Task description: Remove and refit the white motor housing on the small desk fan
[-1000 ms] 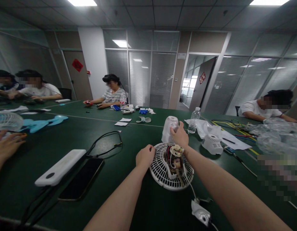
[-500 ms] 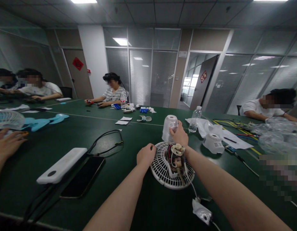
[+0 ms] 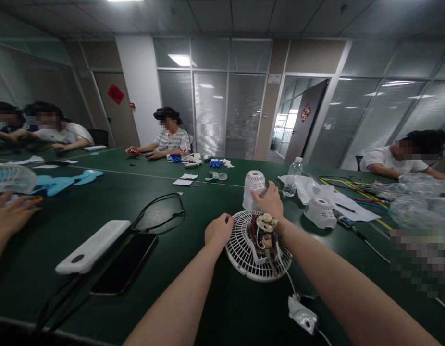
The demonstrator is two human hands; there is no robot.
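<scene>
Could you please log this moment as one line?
left hand: curled at fan grille edge | right hand: open at white housing | motor: exposed, on grille | phone: left of grille

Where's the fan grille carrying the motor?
Head view, right of centre: the fan grille lies on the green table, left hand at its left rim, a white housing beyond.

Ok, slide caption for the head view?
Left hand at a fan grille with exposed motor, right hand at a white cover.

Grille (image 3: 238, 245) partly behind right wrist (image 3: 281, 225); leftmost guard (image 3: 13, 177) cut off
</scene>
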